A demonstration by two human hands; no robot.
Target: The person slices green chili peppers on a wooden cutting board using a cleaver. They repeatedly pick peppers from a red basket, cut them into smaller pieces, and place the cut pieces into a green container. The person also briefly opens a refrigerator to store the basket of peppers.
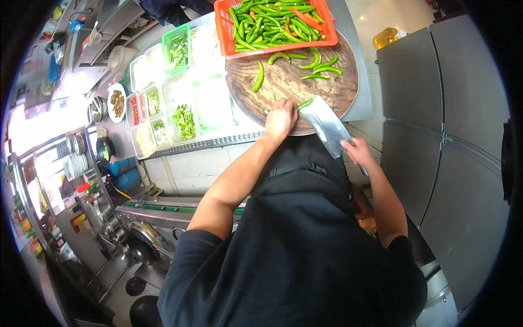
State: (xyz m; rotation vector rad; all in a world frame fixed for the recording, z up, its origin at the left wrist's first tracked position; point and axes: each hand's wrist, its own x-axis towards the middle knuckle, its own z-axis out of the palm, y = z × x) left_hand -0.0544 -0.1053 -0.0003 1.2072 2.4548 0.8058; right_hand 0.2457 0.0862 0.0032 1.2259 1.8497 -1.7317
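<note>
My right hand (pixel 358 151) grips the handle of a Chinese cleaver (pixel 327 126), its broad blade slanting up and left over the near edge of a round wooden chopping board (pixel 282 88). By the blade's upper end lies a green chili pepper (pixel 305 104). My left hand (pixel 281 117) rests on the board with bent fingers holding that pepper's left end, which the fingers hide. Several loose green chilies (pixel 318 61) lie farther back on the board, and a single curved one (pixel 258 77) sits toward the left.
An orange plastic basket (pixel 278 50) heaped with green and a few red chilies stands over the board's far side. Left of it are clear containers (pixel 182 107) of cut vegetables and a green basket (pixel 175 49). A grey refrigerator (pixel 412 81) stands right, topped by an oil bottle (pixel 385 38).
</note>
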